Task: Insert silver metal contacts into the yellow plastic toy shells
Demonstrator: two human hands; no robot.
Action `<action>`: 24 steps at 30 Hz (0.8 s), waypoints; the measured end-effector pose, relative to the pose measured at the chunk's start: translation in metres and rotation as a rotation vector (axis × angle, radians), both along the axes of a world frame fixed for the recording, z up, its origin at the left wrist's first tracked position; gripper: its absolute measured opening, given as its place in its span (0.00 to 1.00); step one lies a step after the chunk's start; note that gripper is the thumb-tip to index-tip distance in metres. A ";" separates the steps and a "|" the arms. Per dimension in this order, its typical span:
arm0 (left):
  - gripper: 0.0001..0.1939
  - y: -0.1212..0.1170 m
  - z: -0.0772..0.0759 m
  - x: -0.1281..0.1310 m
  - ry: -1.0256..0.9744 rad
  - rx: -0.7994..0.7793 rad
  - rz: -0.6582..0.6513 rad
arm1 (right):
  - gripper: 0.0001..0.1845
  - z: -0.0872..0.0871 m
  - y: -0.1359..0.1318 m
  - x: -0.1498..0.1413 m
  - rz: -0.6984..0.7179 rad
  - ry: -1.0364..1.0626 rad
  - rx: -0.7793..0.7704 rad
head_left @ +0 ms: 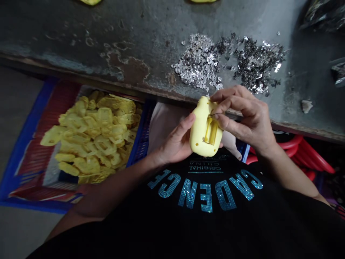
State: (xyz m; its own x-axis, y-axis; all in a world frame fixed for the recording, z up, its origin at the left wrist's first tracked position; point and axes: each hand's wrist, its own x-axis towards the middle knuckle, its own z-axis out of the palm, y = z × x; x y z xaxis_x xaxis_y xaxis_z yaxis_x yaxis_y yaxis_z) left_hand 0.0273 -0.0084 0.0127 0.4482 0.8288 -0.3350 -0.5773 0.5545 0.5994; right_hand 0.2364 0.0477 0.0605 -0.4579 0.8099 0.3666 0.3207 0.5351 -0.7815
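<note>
Together, the left hand [174,140] and right hand [244,120] are clamped on a yellow plastic casing [201,135], which is held over the person's lap just below the bench edge. The left hand cradles it from beneath and the side, with the thumb lying along its flank. The right fingertips [219,104] pinch at a rectangular recess [210,130] in its face, where yellow metal strips [208,129] sit side by side. A thin dark sliver [216,114] shows at the fingertips, too small to name. Directly below, a black T-shirt [205,225] reads "CADENCE" in teal rhinestones, upside down from this view, with smaller print above it giving "ORIGINAL" and "CHINA". Beyond the hands, a worn grey workbench [81,36], blotched with rust and peeling paint, holds a heap of small silvery metal pieces [199,61] and a darker, glinting heap [258,64] beside it. A pale chip [307,106] lies further right. To the left, a blue-rimmed crate [29,136] with a red lining holds a pile of yellow plastic pieces [94,133]. Red plastic hoops [302,151], possibly stool parts, show under the bench at right, and dark bags [323,16] sit in the far corner.
</note>
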 end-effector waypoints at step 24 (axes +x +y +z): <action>0.30 0.002 0.006 0.004 0.037 -0.036 -0.046 | 0.14 0.001 0.003 0.006 0.026 -0.035 -0.015</action>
